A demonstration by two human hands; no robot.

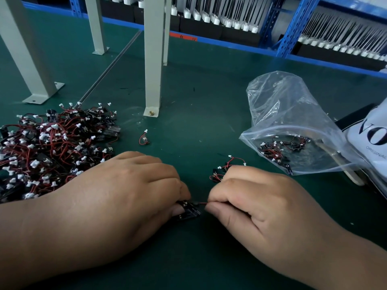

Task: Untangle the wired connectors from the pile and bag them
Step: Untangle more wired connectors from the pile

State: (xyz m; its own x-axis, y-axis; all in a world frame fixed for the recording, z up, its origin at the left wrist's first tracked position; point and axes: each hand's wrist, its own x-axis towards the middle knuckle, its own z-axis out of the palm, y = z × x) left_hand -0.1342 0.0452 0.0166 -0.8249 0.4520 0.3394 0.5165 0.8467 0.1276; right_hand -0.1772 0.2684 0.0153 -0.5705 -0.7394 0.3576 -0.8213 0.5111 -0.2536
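- Head view: the left hand (134,185) has its fingers curled and its thumb and forefinger clamped on a small black board (189,212), low on the green mat (199,101).
- The right hand (257,201) pinches the red wire (202,203) coming off that board between thumb and forefinger. The two hands are almost touching.
- A small bunch of freed connectors (227,167) pokes out past the right knuckles. It appears to be tucked under the curled fingers, though the grip itself is hidden.
- The tangled pile (52,147) of red-and-black leads with white plugs lies on the mat just beyond the left wrist. One stray connector (144,139) sits apart from it, near the foot of a grey post (154,59).
- The clear zip bag (293,122) stands open-mouthed at far right with a few bagged connectors (280,149) in its lower fold. A white printed bag (374,139) lies beside it.
- The step looks like drawing one lead straight and free of its board-end snag.
- To do it well, hold the board still and slide the right pinch along the wire rather than tugging, since these thin leads could pull out of their solder or plug.
- Keep the held bunch clear of the pile so it does not re-tangle.
- Carry the bunch to the bag mouth only once the lead hangs loose.
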